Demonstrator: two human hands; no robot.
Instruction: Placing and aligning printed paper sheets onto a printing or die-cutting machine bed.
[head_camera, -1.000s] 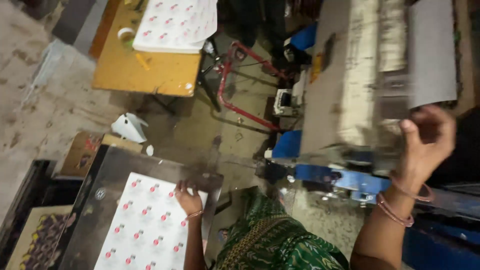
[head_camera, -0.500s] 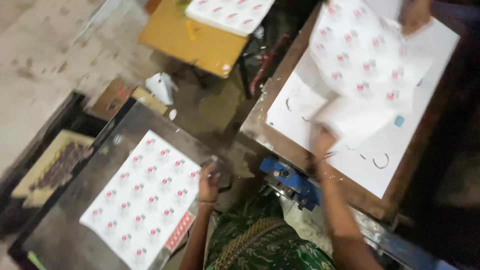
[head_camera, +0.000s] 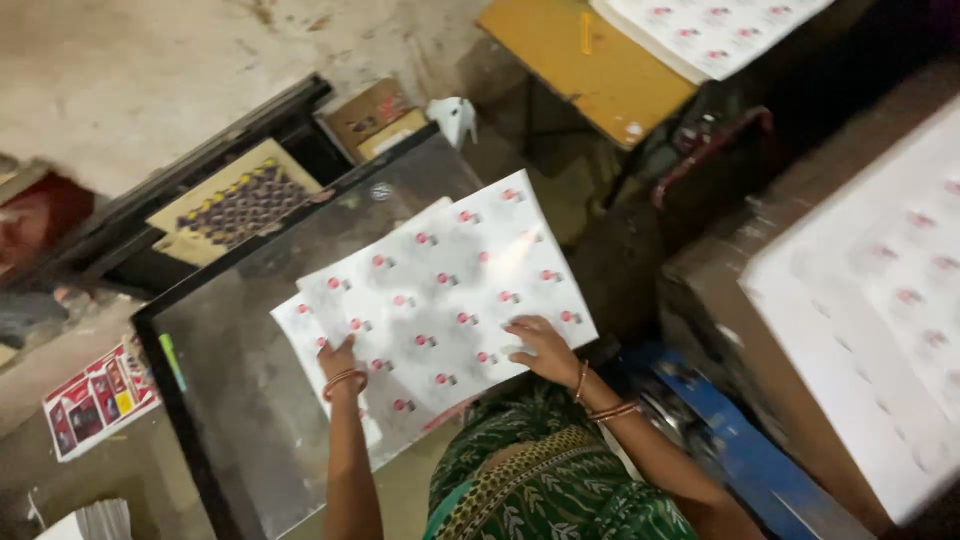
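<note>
The white sheet, dotted with small red marks, lay slightly askew on the tabletop; left hand and right hand pressed it flat, fingers released.

Single head cam, looks steeply down, close over hands, tilted frame

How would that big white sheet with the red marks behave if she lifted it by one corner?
The printed sheet looks thin and wide, so it would likely droop and feel light. It lies flat on the sheet below, so it may slide easily. Both her left hand and right hand press on it.
</note>
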